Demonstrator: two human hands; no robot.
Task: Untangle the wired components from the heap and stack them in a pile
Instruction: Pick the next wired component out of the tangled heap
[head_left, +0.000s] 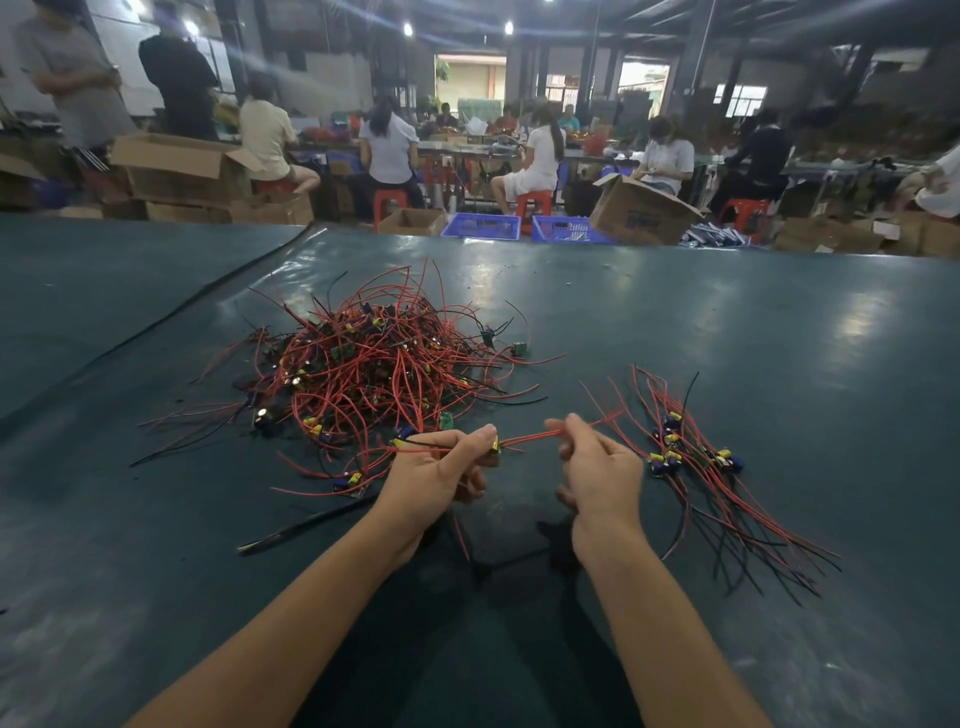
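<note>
A tangled heap (363, 364) of small circuit boards with red and black wires lies on the dark green table, left of centre. At the right, a smaller pile (691, 457) of sorted components lies with its wires trailing toward me. My left hand (441, 475) grips one wired component (493, 448) by its small board, just in front of the heap. My right hand (597, 467) pinches that component's red wires (530, 439), stretched between both hands.
The green table (779, 338) stretches wide around the heap. A loose black wire (306, 525) lies near my left forearm. Beyond the far edge are cardboard boxes (639, 213), blue crates (480, 226) and several seated people at benches.
</note>
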